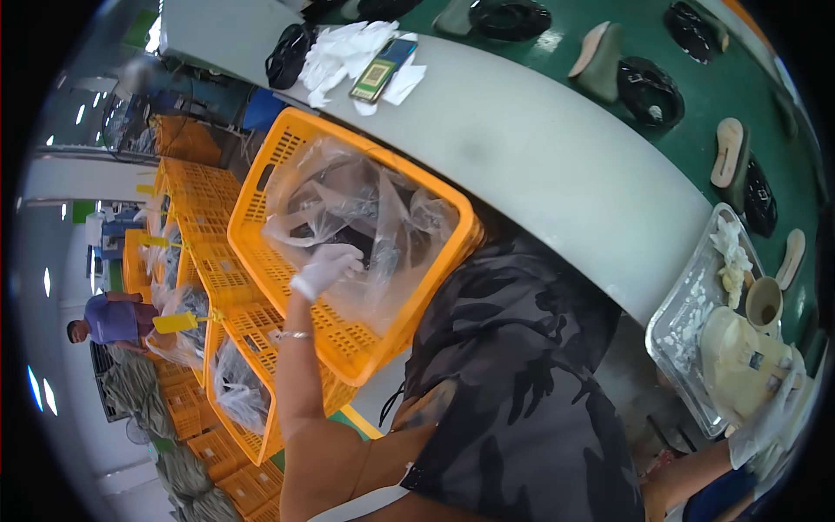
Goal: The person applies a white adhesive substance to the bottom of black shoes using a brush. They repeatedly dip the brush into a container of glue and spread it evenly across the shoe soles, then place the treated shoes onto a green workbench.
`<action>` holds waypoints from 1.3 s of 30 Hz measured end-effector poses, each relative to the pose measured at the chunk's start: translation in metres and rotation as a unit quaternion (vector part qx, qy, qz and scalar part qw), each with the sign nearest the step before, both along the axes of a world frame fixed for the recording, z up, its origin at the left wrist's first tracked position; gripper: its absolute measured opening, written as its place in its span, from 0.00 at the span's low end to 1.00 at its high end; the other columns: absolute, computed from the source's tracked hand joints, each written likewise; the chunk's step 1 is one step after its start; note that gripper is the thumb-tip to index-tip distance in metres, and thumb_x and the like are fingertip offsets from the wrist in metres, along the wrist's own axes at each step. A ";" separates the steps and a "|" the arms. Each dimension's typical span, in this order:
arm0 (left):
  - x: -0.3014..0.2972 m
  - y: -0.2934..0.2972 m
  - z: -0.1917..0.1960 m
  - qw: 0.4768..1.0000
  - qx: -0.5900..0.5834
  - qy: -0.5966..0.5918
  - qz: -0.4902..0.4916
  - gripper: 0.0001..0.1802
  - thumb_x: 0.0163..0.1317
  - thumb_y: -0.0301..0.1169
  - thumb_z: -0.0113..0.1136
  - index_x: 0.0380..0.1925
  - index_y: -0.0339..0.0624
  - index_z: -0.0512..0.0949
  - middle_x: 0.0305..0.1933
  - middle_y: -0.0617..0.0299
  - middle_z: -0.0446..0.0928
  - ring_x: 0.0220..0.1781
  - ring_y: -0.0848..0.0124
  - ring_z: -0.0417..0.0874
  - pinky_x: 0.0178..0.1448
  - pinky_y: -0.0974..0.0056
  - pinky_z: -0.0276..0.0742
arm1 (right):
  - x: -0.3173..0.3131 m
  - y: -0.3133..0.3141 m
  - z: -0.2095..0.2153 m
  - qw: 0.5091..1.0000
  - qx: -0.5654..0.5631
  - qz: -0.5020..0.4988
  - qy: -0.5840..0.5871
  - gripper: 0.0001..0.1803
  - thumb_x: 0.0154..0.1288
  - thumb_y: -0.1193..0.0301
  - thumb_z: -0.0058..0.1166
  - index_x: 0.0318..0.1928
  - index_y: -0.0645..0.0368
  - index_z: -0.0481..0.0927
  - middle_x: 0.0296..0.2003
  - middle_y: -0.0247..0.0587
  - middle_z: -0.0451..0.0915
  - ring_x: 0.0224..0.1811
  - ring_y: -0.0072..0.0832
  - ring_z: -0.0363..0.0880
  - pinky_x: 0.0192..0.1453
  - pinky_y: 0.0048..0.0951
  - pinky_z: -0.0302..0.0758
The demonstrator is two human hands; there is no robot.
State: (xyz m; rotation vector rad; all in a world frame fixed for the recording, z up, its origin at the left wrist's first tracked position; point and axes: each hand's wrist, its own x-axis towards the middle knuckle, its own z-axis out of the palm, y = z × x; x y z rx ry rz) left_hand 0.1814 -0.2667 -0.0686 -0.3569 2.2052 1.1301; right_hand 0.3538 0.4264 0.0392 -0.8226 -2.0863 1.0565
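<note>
My left hand, in a white glove, reaches into an orange plastic crate. Its fingers are curled at the edge of a clear plastic bag that lines the crate, and they appear to pinch it. Dark things lie inside the bag, mostly hidden by the film. At the far right, my right hand wears a pale, loose glove. It is beside a cream-coloured container on a metal tray; its fingers are too unclear at the picture's rim to read.
A pale worktop borders a green surface carrying glossy black pieces and sole-shaped beige pieces. A phone lies on white cloths. More orange crates stand at left; a person is beyond them.
</note>
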 end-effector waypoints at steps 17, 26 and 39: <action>-0.104 -0.048 -0.068 0.892 -0.102 0.441 -0.021 0.14 0.54 0.26 0.59 0.42 0.37 0.74 0.38 0.55 0.77 0.42 0.61 0.78 0.48 0.64 0.73 | 0.030 0.095 -0.012 0.999 0.030 -0.009 -0.037 0.20 0.70 0.60 0.41 0.51 0.64 0.73 0.44 0.35 0.75 0.44 0.20 0.70 0.49 0.19 0.65; -0.001 -0.089 -0.201 0.953 -0.153 0.250 0.082 0.36 0.49 0.27 0.63 0.59 0.39 0.61 0.56 0.46 0.68 0.56 0.53 0.70 0.59 0.56 0.66 | 0.028 0.095 -0.011 0.995 0.059 -0.055 -0.057 0.23 0.68 0.58 0.44 0.55 0.62 0.71 0.47 0.35 0.75 0.47 0.20 0.70 0.51 0.19 0.65; -0.180 -0.079 -0.176 0.819 -0.486 0.120 -0.280 0.23 0.59 0.37 0.47 0.52 0.35 0.70 0.51 0.44 0.73 0.49 0.56 0.77 0.48 0.56 0.74 | 0.051 0.118 -0.024 0.996 0.044 -0.072 -0.004 0.21 0.68 0.64 0.46 0.57 0.61 0.70 0.50 0.38 0.74 0.48 0.21 0.72 0.50 0.19 0.69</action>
